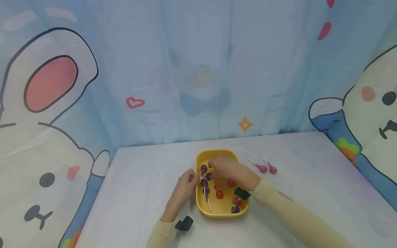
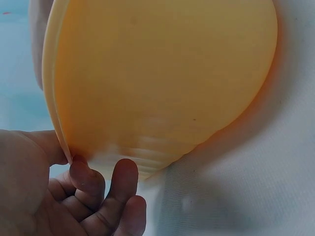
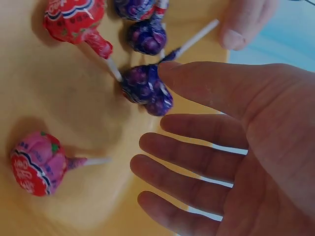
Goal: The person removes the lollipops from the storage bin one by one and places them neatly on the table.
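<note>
A yellow plastic tray [image 1: 217, 215] stands on the table with several wrapped lollipops inside. My left hand [image 1: 185, 186] grips its left rim, thumb at the edge and fingers bent against the outer wall [image 2: 162, 78]. Over the far part of the tray reaches my right hand [image 1: 231, 168]. In the right wrist view its fingers are spread and nearly straight, and the thumb tip overlaps a purple lollipop [image 3: 138, 83]; whether they touch I cannot tell. A red lollipop [image 1: 219, 194] lies mid-tray, and a pink one [image 3: 37, 164] lies apart from the purple cluster along the left side.
Right of the tray, two pink lollipops [image 1: 262, 168] lie on the white tablecloth [image 1: 310, 193]. Near the tray's front right corner are another pink lollipop [image 1: 236, 201] and a purple one [image 1: 235, 209]. A blue cartoon curtain [image 1: 198, 69] hangs behind the table.
</note>
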`<action>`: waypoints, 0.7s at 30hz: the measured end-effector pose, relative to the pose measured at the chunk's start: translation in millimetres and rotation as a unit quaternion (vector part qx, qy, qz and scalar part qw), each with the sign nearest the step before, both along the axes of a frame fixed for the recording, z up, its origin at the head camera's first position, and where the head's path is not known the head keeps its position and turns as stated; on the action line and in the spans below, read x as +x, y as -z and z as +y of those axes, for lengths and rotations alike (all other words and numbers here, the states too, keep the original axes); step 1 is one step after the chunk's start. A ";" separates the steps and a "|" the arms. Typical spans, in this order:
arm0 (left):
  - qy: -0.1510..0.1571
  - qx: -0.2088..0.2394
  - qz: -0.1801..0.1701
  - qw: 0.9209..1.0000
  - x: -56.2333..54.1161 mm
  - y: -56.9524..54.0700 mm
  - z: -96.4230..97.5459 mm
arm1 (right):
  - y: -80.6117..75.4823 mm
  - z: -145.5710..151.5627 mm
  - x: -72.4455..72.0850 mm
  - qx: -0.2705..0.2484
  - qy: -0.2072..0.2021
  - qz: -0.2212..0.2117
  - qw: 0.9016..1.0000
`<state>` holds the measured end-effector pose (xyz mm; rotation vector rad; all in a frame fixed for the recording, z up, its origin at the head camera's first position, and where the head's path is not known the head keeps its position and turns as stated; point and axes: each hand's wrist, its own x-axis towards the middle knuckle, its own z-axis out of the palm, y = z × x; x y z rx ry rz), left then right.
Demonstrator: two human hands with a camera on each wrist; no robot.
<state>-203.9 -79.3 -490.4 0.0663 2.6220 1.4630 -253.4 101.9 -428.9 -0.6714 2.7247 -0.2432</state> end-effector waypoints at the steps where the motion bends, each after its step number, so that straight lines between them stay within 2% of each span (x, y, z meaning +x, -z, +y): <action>1: 0.000 0.000 0.000 1.000 0.2 -0.2 0.1 | 1.3 -1.0 0.3 0.002 -0.003 0.000 1.000; 5: 0.003 -0.002 0.007 1.000 0.4 1.0 -0.3 | 6.7 -4.8 -0.3 0.016 -0.014 -0.002 1.000; 11: 0.008 -0.001 0.022 1.000 -0.2 2.4 -1.6 | 15.7 -8.9 -2.2 0.032 -0.036 0.025 0.999; 21: 0.011 0.006 0.019 1.000 -1.9 2.4 -2.1 | 18.5 -15.2 -0.7 0.052 -0.033 0.045 0.997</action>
